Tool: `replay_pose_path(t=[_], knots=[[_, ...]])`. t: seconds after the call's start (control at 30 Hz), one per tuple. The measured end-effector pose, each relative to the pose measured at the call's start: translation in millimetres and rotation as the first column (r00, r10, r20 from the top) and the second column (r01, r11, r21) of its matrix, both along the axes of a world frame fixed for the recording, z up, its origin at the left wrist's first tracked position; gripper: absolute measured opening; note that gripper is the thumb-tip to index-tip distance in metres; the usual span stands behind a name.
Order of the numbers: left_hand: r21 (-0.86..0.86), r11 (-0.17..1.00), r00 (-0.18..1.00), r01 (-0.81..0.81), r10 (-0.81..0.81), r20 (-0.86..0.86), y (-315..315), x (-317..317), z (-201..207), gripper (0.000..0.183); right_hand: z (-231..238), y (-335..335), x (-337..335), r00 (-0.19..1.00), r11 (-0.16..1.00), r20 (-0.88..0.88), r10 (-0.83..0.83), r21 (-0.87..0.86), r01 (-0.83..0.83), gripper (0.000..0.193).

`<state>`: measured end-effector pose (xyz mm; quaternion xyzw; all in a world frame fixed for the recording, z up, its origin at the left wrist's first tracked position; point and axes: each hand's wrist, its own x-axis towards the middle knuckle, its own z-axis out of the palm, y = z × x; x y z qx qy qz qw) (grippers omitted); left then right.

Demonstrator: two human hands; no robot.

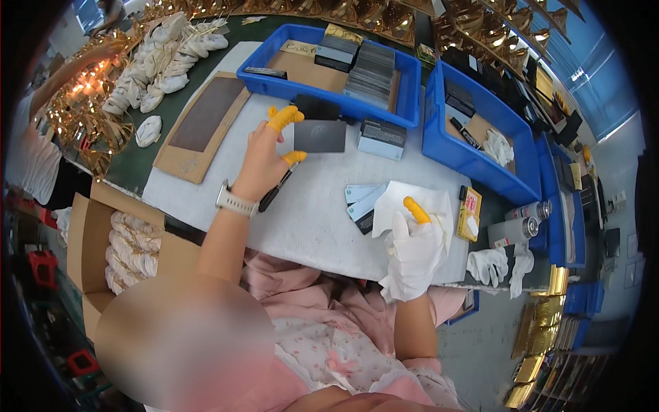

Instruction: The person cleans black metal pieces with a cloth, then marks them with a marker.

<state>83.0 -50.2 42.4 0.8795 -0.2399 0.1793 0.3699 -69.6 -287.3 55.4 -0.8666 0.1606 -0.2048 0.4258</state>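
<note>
My left hand [264,147], with yellow finger covers on its fingertips and thumb, grips a dark grey rectangular card [320,136] by its left end. A black pen [276,191] is tucked along the thumb side of that hand. On my right hand [414,250] is a white glove, with a yellow cover on one finger. Its fingers are bent onto a white cloth [439,206] that spreads over the mat. Beside the cloth lie several light blue and black cards [362,199]. A stack of cards [382,139] stands right of the held card.
Two blue bins [268,86] [473,161] stand behind, holding card stacks, a marker and a crumpled cloth. A brown board [206,113] lies left on the white mat [302,226]. At right are a yellow box [469,214], metal-capped bottles [515,230] and white gloves [489,266]. Another person works far left.
</note>
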Motion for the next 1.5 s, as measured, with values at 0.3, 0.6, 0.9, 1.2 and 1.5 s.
replay_pose_path(t=[0.3,0.6,0.9,1.2,1.5], knots=[[0.265,0.950,0.975,-0.164,0.115,0.192,0,59,-6,0.041,22,13,2,0.998,0.960,-0.063,0.017,0.281,0.001,0.030],[0.158,0.986,0.954,0.057,-0.100,0.284,-36,17,0,0.046,-15,2,4,0.996,0.925,-0.063,-0.057,0.373,0.077,0.021],[0.260,0.860,0.898,0.439,-0.428,-0.099,-69,-55,-6,0.084,-5,-12,24,0.963,0.875,-0.103,-0.247,0.403,0.268,0.025],[0.195,0.866,0.874,0.461,-0.406,-0.265,-69,-48,-8,0.069,52,-14,62,0.982,0.834,0.015,-0.187,0.531,0.151,0.026],[0.165,0.856,0.834,0.491,-0.407,-0.372,-61,-34,-1,0.070,12,-44,99,0.996,0.801,-0.035,-0.077,0.592,0.083,0.026]])
